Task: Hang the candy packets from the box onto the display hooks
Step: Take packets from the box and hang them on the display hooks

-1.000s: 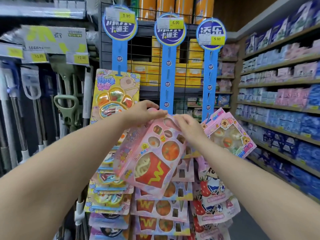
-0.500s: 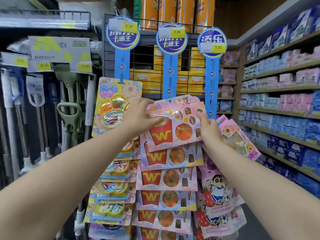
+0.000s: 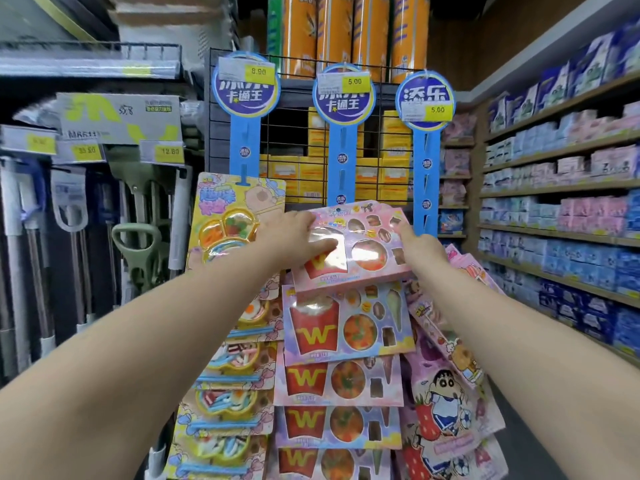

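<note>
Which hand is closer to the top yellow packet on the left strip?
Left. The left hand is just beside the yellow packet, on the left side of the pink packet; the right hand holds its right side.

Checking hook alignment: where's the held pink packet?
Centre of head view: pink packet between left hand and right hand, at the middle strip, above hung W packets.

Glossy plastic-windowed cardboard candy packet [image 3: 353, 247]; black wire-metal rack [image 3: 294, 133].

The top candy packet [image 3: 363, 258] lies between left hand [image 3: 294, 237] and right hand [image 3: 424, 245].
</note>
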